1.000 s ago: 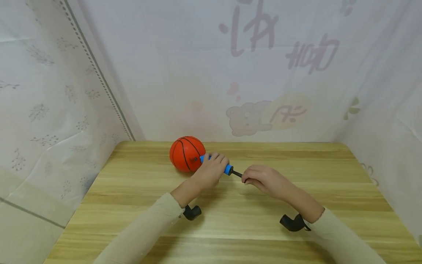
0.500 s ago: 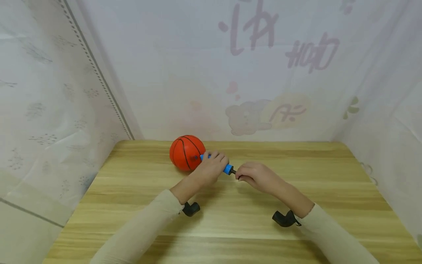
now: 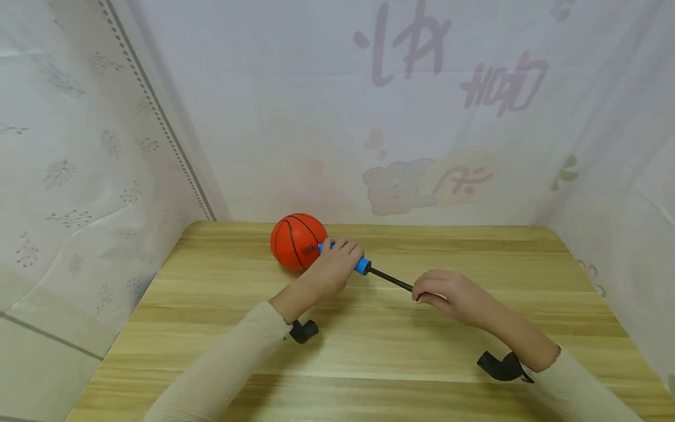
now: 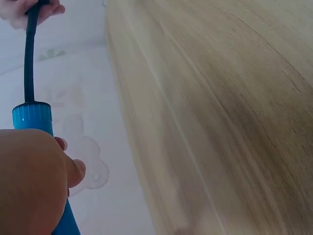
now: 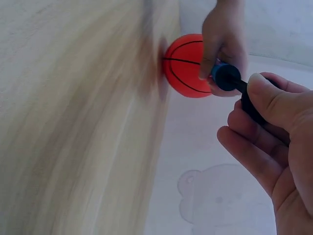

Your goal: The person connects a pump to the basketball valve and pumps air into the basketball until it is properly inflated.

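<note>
An orange-red toy basketball (image 3: 296, 241) with black lines rests on the table near its back edge. Beside it, my left hand (image 3: 334, 266) grips the blue barrel of a hand pump (image 3: 362, 266), whose front end meets the ball's right side. Whether the pump's needle is inside the ball cannot be seen. A long stretch of black rod (image 3: 391, 279) shows out of the barrel. At the rod's outer end my right hand (image 3: 456, 296) holds the black handle (image 5: 253, 108), pinched between thumb and fingers in the right wrist view.
The wooden table (image 3: 369, 363) has rounded back corners. Pale printed cloth (image 3: 295, 117) hangs behind it and at both sides. A black wrist camera mount (image 3: 304, 331) sits under the left wrist, and another mount (image 3: 500, 366) under the right.
My right hand first pushed the handle in towards the barrel, then drew it out to the right, so more rod shows now. The left hand and ball have stayed nearly in place.
</note>
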A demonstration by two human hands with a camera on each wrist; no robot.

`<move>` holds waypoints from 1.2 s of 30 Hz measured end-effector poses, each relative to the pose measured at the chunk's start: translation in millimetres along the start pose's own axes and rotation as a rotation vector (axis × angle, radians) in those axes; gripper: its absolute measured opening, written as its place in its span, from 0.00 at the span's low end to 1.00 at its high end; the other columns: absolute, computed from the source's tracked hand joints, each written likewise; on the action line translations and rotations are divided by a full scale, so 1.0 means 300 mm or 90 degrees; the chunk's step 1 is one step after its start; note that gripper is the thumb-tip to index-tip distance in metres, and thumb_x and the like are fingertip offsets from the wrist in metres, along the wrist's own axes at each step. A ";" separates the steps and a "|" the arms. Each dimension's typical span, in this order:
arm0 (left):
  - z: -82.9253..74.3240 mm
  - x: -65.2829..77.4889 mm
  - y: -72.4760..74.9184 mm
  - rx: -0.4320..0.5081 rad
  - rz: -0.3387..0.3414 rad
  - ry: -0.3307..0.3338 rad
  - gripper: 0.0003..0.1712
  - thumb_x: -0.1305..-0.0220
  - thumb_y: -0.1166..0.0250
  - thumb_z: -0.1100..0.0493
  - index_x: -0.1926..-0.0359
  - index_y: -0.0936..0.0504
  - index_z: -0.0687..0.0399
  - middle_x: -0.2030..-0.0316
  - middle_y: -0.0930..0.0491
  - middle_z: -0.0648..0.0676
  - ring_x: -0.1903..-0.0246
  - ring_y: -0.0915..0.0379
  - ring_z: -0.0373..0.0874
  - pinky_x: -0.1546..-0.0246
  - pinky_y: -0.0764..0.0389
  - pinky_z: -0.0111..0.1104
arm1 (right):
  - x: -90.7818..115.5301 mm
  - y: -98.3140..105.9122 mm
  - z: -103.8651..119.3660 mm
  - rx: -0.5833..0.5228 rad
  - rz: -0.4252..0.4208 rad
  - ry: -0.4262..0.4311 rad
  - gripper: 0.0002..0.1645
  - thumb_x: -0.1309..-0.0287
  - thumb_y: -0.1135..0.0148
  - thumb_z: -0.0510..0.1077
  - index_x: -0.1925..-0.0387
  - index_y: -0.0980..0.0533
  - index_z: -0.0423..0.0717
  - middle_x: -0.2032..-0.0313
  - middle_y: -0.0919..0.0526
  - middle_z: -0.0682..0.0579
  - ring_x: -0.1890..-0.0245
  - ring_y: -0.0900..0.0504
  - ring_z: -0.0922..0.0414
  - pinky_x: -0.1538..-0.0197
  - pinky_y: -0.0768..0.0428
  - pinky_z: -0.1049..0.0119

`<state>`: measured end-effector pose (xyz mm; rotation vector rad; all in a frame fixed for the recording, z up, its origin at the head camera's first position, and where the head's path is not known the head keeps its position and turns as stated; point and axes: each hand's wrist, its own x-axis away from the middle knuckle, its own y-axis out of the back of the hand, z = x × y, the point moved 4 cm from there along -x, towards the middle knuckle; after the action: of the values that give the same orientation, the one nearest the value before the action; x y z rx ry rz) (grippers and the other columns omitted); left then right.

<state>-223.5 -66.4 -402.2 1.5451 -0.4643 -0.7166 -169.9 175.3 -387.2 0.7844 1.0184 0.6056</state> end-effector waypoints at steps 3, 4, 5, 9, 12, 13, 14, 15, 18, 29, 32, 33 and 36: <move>0.007 0.004 0.008 0.006 -0.009 0.014 0.20 0.39 0.32 0.73 0.50 0.27 0.54 0.47 0.23 0.54 0.43 0.32 0.53 0.39 0.32 0.55 | -0.001 0.011 0.002 -0.021 -0.007 0.002 0.23 0.52 0.28 0.25 0.58 0.19 0.51 0.60 0.16 0.58 0.62 0.18 0.61 0.56 0.23 0.78; 0.008 0.004 0.010 0.008 -0.010 0.016 0.20 0.38 0.32 0.73 0.50 0.27 0.54 0.47 0.23 0.55 0.43 0.32 0.53 0.39 0.32 0.55 | -0.004 0.013 0.002 -0.026 -0.010 0.004 0.23 0.51 0.28 0.25 0.58 0.19 0.51 0.60 0.16 0.57 0.62 0.17 0.61 0.56 0.23 0.78; 0.007 0.005 0.011 0.009 -0.009 0.018 0.19 0.38 0.32 0.73 0.50 0.27 0.55 0.47 0.23 0.55 0.43 0.32 0.54 0.39 0.32 0.55 | -0.008 0.013 0.002 -0.028 -0.013 0.006 0.22 0.50 0.28 0.25 0.58 0.19 0.51 0.60 0.16 0.57 0.61 0.17 0.61 0.56 0.23 0.78; 0.002 0.001 0.013 0.020 0.001 0.029 0.17 0.36 0.33 0.71 0.49 0.27 0.56 0.48 0.24 0.56 0.42 0.33 0.55 0.39 0.33 0.55 | -0.032 0.007 -0.002 -0.026 -0.026 0.017 0.17 0.44 0.30 0.29 0.58 0.20 0.51 0.60 0.16 0.57 0.61 0.17 0.61 0.55 0.22 0.76; -0.001 -0.003 0.017 0.026 0.003 0.044 0.18 0.36 0.32 0.70 0.49 0.27 0.56 0.50 0.24 0.55 0.42 0.33 0.55 0.38 0.33 0.55 | -0.056 -0.005 -0.008 -0.025 -0.027 0.019 0.15 0.42 0.30 0.31 0.58 0.19 0.50 0.60 0.16 0.58 0.61 0.18 0.62 0.56 0.21 0.76; -0.003 -0.003 0.018 0.027 0.005 0.048 0.18 0.36 0.32 0.70 0.49 0.27 0.56 0.50 0.24 0.55 0.42 0.33 0.54 0.38 0.33 0.55 | -0.064 -0.010 -0.011 -0.025 -0.027 0.019 0.15 0.43 0.30 0.31 0.58 0.19 0.50 0.60 0.16 0.58 0.61 0.18 0.62 0.56 0.21 0.76; -0.005 -0.004 0.019 0.028 0.005 0.049 0.18 0.36 0.32 0.70 0.49 0.27 0.56 0.50 0.24 0.55 0.42 0.33 0.54 0.38 0.33 0.55 | -0.074 -0.016 -0.013 -0.027 -0.024 0.017 0.15 0.44 0.29 0.31 0.58 0.19 0.50 0.60 0.16 0.58 0.61 0.18 0.63 0.56 0.21 0.76; -0.007 -0.004 0.019 0.028 0.007 0.050 0.18 0.36 0.32 0.70 0.49 0.27 0.55 0.50 0.24 0.55 0.42 0.33 0.54 0.38 0.33 0.55 | -0.082 -0.022 -0.015 -0.028 -0.022 0.018 0.16 0.45 0.29 0.30 0.58 0.19 0.50 0.60 0.16 0.58 0.61 0.18 0.62 0.56 0.21 0.75; -0.017 -0.006 0.018 0.027 0.013 0.050 0.19 0.37 0.31 0.70 0.49 0.27 0.56 0.50 0.24 0.55 0.44 0.33 0.54 0.38 0.33 0.55 | -0.106 -0.045 -0.026 -0.030 -0.010 0.004 0.16 0.46 0.29 0.29 0.58 0.19 0.49 0.60 0.16 0.58 0.61 0.17 0.62 0.57 0.20 0.73; -0.045 -0.006 0.001 -0.011 0.001 0.018 0.20 0.39 0.29 0.69 0.51 0.28 0.55 0.53 0.26 0.53 0.47 0.34 0.53 0.41 0.33 0.51 | -0.176 -0.107 -0.052 -0.024 0.017 -0.018 0.09 0.41 0.31 0.32 0.60 0.18 0.47 0.61 0.15 0.55 0.62 0.18 0.61 0.60 0.19 0.69; -0.044 0.000 -0.001 -0.015 0.004 0.008 0.19 0.39 0.30 0.69 0.52 0.29 0.54 0.54 0.26 0.53 0.48 0.34 0.52 0.41 0.33 0.52 | -0.176 -0.116 -0.049 -0.034 0.023 -0.014 0.08 0.40 0.32 0.33 0.61 0.18 0.47 0.62 0.14 0.54 0.63 0.17 0.61 0.60 0.19 0.70; -0.044 0.002 -0.002 -0.015 0.005 0.004 0.19 0.38 0.30 0.69 0.52 0.29 0.54 0.54 0.26 0.52 0.48 0.34 0.51 0.41 0.32 0.52 | -0.173 -0.117 -0.048 -0.038 0.024 -0.012 0.08 0.40 0.32 0.33 0.61 0.18 0.47 0.62 0.14 0.54 0.63 0.17 0.61 0.60 0.18 0.70; -0.045 0.004 -0.005 -0.001 0.013 -0.005 0.17 0.36 0.32 0.69 0.52 0.29 0.53 0.53 0.26 0.52 0.49 0.33 0.51 0.42 0.32 0.52 | -0.161 -0.116 -0.043 -0.038 0.029 -0.014 0.09 0.40 0.31 0.32 0.61 0.18 0.47 0.61 0.14 0.54 0.62 0.17 0.61 0.59 0.18 0.70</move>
<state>-213.5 -57.2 -403.9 1.5342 -0.4852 -0.7072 -198.5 121.9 -394.7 0.7609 0.9601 0.6621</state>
